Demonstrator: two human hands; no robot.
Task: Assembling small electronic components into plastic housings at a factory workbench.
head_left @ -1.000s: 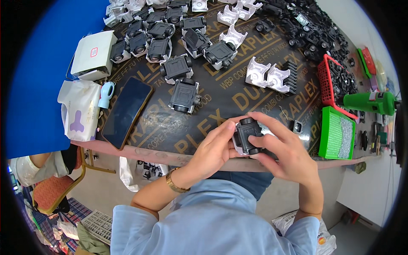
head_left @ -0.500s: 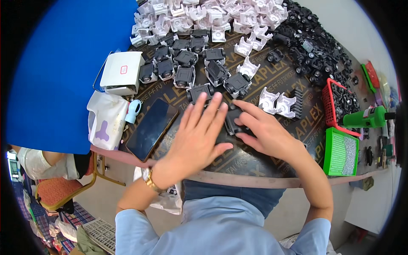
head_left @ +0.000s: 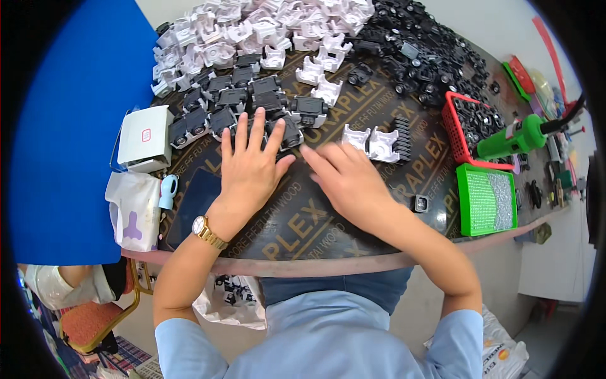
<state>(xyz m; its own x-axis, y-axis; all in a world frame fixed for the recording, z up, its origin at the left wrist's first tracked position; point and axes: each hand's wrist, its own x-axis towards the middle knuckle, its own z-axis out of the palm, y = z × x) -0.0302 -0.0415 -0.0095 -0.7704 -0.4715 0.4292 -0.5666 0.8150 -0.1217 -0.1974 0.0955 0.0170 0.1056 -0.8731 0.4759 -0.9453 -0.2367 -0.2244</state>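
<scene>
My left hand [head_left: 248,174] lies open and palm down, its spread fingertips on the near edge of a group of black-topped toy car assemblies [head_left: 222,119] with white bases. A gold watch [head_left: 208,232] is on that wrist. Slightly blurred, my right hand [head_left: 353,183] hovers over the table with its fingers apart, holding nothing I can see; its index fingertip is close to the nearest assembly [head_left: 291,134]. Beyond its knuckles are two white plastic shells [head_left: 383,145] and a row of small black parts [head_left: 403,140]. Another assembly [head_left: 309,110] sits to the right of the group.
White shells [head_left: 252,28] are heaped at the back, black wheeled parts [head_left: 423,57] at back right. Rightward are a red basket [head_left: 459,129], a green screw tray [head_left: 467,205], a green power screwdriver [head_left: 514,138] and a small square black part [head_left: 421,203]. Leftward are a white box [head_left: 144,139] and a dark phone [head_left: 192,202].
My left hand has moved forward onto the group, whose assemblies now sit closer together. My right hand has come off the black part it was fingering. The whole view has shifted.
</scene>
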